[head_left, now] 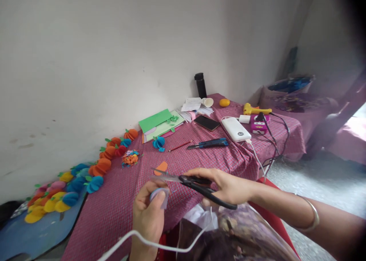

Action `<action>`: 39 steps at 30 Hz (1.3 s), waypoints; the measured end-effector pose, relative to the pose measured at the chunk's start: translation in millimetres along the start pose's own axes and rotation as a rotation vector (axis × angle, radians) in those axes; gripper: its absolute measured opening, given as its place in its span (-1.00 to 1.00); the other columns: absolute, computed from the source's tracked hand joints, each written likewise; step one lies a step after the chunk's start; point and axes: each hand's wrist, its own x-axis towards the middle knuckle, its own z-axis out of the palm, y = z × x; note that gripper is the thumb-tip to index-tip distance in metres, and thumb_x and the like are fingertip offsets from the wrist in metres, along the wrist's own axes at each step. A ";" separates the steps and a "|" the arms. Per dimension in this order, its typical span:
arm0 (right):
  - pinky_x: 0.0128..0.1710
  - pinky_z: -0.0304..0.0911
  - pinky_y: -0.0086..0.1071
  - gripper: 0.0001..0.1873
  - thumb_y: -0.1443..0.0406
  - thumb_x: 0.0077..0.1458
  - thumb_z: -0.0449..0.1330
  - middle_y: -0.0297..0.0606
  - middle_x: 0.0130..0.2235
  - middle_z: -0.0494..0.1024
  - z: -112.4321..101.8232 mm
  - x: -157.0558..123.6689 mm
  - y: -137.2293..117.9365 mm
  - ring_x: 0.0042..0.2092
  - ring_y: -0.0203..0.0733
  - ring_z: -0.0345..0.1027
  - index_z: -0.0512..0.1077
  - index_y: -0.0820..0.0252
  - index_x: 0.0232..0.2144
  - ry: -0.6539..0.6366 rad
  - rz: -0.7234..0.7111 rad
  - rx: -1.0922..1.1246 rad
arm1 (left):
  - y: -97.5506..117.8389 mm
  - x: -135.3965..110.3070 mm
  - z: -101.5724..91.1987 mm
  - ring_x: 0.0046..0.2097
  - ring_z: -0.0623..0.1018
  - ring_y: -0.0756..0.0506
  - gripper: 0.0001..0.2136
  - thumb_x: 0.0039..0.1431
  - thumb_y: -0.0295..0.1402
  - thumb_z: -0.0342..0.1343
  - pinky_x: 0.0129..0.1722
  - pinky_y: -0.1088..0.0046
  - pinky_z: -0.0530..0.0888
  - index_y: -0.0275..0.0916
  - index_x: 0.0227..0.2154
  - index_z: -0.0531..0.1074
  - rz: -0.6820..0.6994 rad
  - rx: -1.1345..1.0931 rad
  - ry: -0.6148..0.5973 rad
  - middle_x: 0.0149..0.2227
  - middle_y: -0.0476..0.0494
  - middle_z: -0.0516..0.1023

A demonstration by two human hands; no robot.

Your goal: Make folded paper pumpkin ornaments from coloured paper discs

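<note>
Pinched between the thumb and fingers of my left hand is a small pale lilac piece of paper, with a bit of blue showing at its edge. My right hand grips black-handled scissors. Their blades are parted and point left, just above the paper in my left hand; whether they touch it I cannot tell. Beyond the blades an orange paper piece lies on the checked tablecloth.
Paper pumpkins line the left edge. Behind lie paper scraps, green sheets, a pencil, a box cutter, a phone, a power bank and a purple extension box. A white cable crosses in front.
</note>
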 end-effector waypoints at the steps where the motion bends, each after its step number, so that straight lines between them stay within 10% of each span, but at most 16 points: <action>1: 0.01 0.26 -0.38 -0.30 0.28 -0.07 0.34 -0.15 0.06 0.46 -1.9 -0.8 -2.4 0.03 -0.14 0.36 0.29 0.23 0.15 -0.016 -0.015 -0.037 | 0.4 0.5 0.5 -0.44 0.49 0.03 -0.91 -0.27 -0.40 0.33 -0.38 0.61 0.45 -0.23 -0.66 0.51 -0.012 -0.011 -0.001 -0.53 -0.03 0.52; 39: -0.14 0.28 -0.49 -0.50 0.40 0.10 0.16 -0.15 -0.03 0.54 -6.2 -5.6 -8.7 -0.08 -0.24 0.43 0.35 0.18 0.12 -0.009 -0.195 -0.361 | -8.7 0.4 -2.1 -0.50 0.34 0.06 -0.93 -0.16 -0.42 0.29 -0.50 0.60 0.32 -0.25 -0.58 0.50 -0.051 0.070 -0.124 -0.56 0.01 0.41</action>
